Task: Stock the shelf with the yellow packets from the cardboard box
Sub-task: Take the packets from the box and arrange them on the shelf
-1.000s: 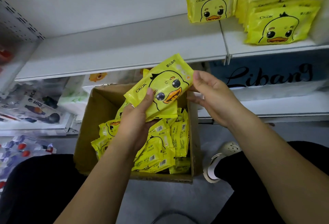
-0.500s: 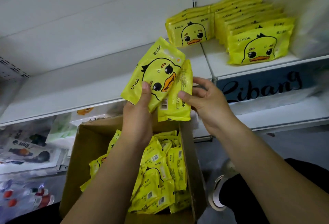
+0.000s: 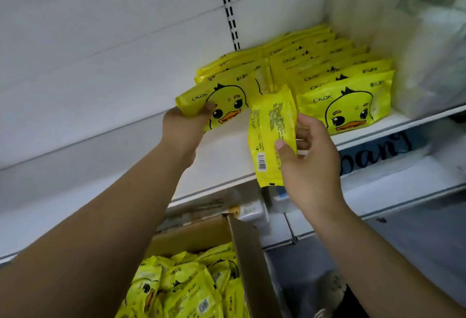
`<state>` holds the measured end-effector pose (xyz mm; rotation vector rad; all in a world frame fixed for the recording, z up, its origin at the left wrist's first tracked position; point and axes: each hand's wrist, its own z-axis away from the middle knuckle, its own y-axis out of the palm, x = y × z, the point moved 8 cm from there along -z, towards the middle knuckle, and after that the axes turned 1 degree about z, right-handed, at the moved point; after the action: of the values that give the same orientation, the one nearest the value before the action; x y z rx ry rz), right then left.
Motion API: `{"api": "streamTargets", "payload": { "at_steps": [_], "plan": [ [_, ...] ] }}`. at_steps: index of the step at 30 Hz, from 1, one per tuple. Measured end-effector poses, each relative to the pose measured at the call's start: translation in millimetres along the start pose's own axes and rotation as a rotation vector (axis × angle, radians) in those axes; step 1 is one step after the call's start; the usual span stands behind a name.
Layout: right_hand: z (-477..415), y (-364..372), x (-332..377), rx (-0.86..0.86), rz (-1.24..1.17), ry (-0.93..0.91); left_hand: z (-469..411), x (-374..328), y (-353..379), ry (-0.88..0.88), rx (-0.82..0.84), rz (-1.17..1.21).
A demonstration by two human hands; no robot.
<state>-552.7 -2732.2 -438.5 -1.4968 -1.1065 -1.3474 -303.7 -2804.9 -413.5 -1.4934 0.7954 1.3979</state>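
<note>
My left hand (image 3: 185,125) grips a yellow duck packet (image 3: 227,102) by its left end and holds it face-out on the white shelf (image 3: 222,151), against the front of the left row of packets (image 3: 234,65). My right hand (image 3: 309,152) pinches a second yellow packet (image 3: 272,136), upright with its printed back and barcode toward me, in front of the shelf edge between the two rows. The right row of duck packets (image 3: 345,105) stands further right on the shelf. Below, the cardboard box (image 3: 252,254) holds several more yellow packets (image 3: 186,287).
A slotted upright (image 3: 228,7) runs up the white back panel. Pale wrapped goods (image 3: 416,52) fill the shelf's right end. The lower shelf carries a dark lettered package (image 3: 378,151) and white packs (image 3: 252,213). A shoe (image 3: 330,282) shows on the floor by the box.
Both hands rose from above the box to the shelf. The two packets separated: the left one now sits against the left row, the right one hangs before the shelf edge.
</note>
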Motion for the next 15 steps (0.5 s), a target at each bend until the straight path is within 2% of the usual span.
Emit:
{"api": "streamTargets", "payload": {
  "at_steps": [5,10,12,15],
  "plan": [
    [-21,8,-2,-0.020,0.047,-0.006,-42,8,34,0.024,0.037,-0.131],
    [-31,16,-3,-0.005,0.078,-0.039,-67,6,37,0.127,-0.124,-0.440],
    [-32,18,-5,-0.004,0.082,-0.031,-74,8,32,0.133,-0.171,-0.605],
    [-33,22,-9,0.008,0.090,-0.014,-74,9,27,0.113,-0.226,-0.726]
  ]
}}
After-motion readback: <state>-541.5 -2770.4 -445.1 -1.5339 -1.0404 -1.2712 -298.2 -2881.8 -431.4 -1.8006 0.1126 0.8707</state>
